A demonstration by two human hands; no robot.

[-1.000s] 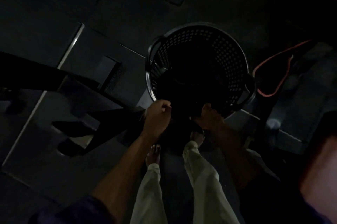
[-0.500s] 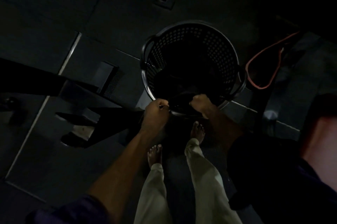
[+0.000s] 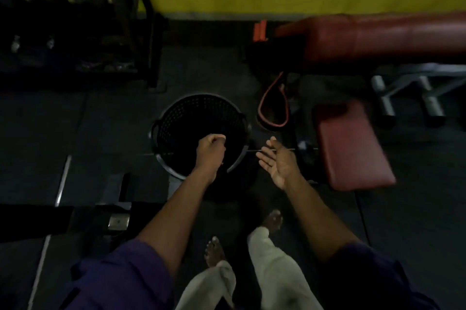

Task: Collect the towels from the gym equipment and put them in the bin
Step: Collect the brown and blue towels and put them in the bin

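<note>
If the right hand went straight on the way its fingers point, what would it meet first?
Probably the right rim of the black perforated basket. The open right hand points up and left toward it, though height is unclear, so it might pass above.

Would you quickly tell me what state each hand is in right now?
Left hand: closed in a fist over the bin, nothing seen in it.
Right hand: open, palm up, empty.

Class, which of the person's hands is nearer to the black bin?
Left. The left hand hangs over the opening of the bin; the right hand is outside its rim, off to the right.
</note>
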